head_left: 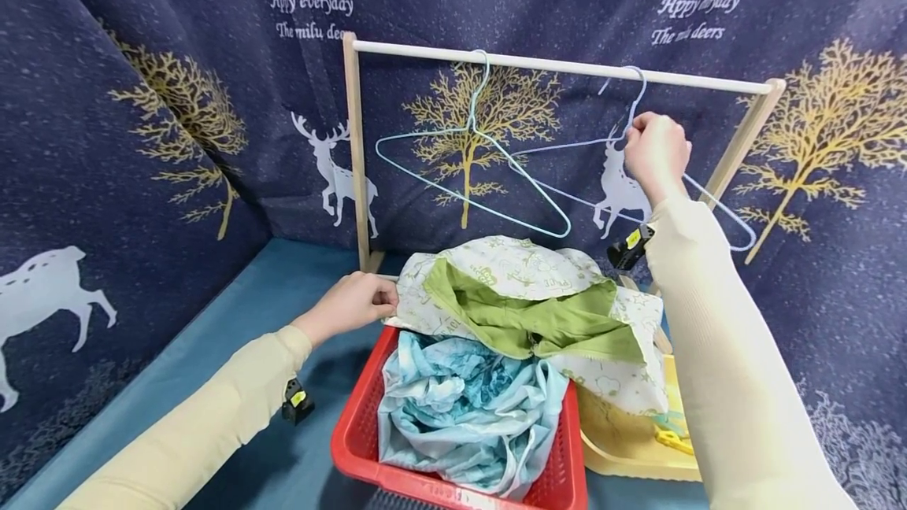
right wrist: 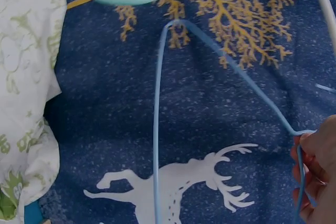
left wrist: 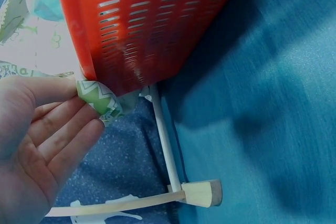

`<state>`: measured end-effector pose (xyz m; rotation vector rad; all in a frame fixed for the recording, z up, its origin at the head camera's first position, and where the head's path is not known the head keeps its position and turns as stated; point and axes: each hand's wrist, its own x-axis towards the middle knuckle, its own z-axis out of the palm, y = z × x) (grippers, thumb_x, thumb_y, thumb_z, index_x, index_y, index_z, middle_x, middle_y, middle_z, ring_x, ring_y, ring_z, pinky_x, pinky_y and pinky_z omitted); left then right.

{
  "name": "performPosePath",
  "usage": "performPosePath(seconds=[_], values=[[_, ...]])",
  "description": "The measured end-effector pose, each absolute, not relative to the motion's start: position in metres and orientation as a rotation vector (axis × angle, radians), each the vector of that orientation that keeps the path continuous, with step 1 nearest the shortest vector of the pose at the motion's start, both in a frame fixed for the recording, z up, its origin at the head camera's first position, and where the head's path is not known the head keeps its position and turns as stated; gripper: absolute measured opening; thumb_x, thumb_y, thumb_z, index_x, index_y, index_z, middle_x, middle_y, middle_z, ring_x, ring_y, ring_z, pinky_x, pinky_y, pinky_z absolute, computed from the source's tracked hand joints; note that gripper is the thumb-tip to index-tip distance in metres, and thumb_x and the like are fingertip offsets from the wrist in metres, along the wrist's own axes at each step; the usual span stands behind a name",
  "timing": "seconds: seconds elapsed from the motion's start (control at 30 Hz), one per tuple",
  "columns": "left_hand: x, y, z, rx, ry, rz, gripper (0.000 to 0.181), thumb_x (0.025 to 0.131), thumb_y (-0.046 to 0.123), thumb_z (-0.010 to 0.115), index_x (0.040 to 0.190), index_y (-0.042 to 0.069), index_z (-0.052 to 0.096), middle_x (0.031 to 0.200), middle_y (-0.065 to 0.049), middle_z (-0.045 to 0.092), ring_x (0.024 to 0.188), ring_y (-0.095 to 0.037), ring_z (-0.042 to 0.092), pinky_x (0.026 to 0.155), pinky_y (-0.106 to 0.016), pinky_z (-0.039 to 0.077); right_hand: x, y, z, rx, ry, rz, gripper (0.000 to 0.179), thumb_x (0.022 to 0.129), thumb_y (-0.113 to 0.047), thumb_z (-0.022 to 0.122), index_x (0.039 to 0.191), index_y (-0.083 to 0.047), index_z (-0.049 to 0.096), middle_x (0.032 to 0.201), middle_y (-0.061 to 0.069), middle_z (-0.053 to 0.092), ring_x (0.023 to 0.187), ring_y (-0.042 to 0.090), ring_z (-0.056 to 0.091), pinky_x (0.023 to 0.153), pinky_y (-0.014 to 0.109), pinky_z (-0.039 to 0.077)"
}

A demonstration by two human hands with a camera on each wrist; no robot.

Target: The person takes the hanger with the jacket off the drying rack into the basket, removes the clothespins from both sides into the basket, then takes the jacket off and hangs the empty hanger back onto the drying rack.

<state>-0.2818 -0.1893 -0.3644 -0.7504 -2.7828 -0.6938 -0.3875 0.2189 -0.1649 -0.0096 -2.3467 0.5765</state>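
My right hand point(head_left: 659, 152) holds a light-blue wire hanger point(head_left: 574, 145) at its neck, and the hanger's hook loops over the white rail. In the right wrist view, the fingers curl round the hanger's wire point(right wrist: 252, 84). My left hand point(head_left: 354, 304) pinches an edge of a white zip jacket point(head_left: 510, 266) with green print and a green lining. The left wrist view shows the pinched cloth point(left wrist: 98, 97) between thumb and fingers. This jacket lies spread over the back of a red basket point(head_left: 357, 415), its green inside facing up.
A mint hanger point(head_left: 418, 171) hangs from the rail point(head_left: 560, 65) of a wooden-legged rack. Crumpled blue cloth point(head_left: 460, 415) fills the basket. To its right stands a yellow bin point(head_left: 616, 447) with small yellow and green items, partly covered by the jacket. Behind hangs a dark-blue patterned curtain point(head_left: 283, 85).
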Motion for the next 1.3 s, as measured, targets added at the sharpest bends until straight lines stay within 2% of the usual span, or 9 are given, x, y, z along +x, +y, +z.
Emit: performPosePath(seconds=[0.43,0.67,1.17,1.3], values=[[-0.282,-0.189,-0.365,-0.744,-2.775,-0.678,0.014,0.087,0.009,0.070,0.077,0.019,0.071,0.070,0.007,0.067,0.061,-0.005,0.052,0.062,-0.025,0.045,-0.392,0.211,-0.179,-0.005,-2.333,0.473,0.032,0.101,-0.016,0.042,0.116,0.004,0.062,0.118,0.032,0.060,0.118,0.049,0.052,0.093,0.061,0.038],[-0.280,-0.188,-0.363,-0.733,-2.774,-0.667,0.012,0.087,0.010,0.071,0.078,0.018,0.072,0.072,0.006,0.068,0.063,-0.004,0.055,0.063,-0.026,0.047,-0.391,0.207,-0.181,-0.011,-2.333,0.470,0.035,0.102,-0.017,0.040,0.120,0.005,0.061,0.120,0.032,0.058,0.118,0.049,0.051,0.094,0.061,0.037],[-0.279,-0.186,-0.361,-0.726,-2.778,-0.674,0.011,0.087,0.011,0.071,0.079,0.018,0.072,0.072,0.005,0.068,0.063,-0.004,0.055,0.062,-0.025,0.046,-0.389,0.206,-0.185,-0.003,-2.287,0.470,0.031,0.101,-0.014,0.044,0.116,0.006,0.062,0.117,0.031,0.059,0.116,0.048,0.052,0.092,0.061,0.039],[-0.278,-0.186,-0.362,-0.717,-2.783,-0.672,0.011,0.087,0.010,0.071,0.079,0.018,0.072,0.073,0.005,0.068,0.064,-0.005,0.055,0.062,-0.025,0.046,-0.390,0.204,-0.184,0.003,-2.316,0.482,0.031,0.101,-0.016,0.044,0.116,0.006,0.061,0.119,0.031,0.059,0.119,0.048,0.051,0.094,0.061,0.038]])
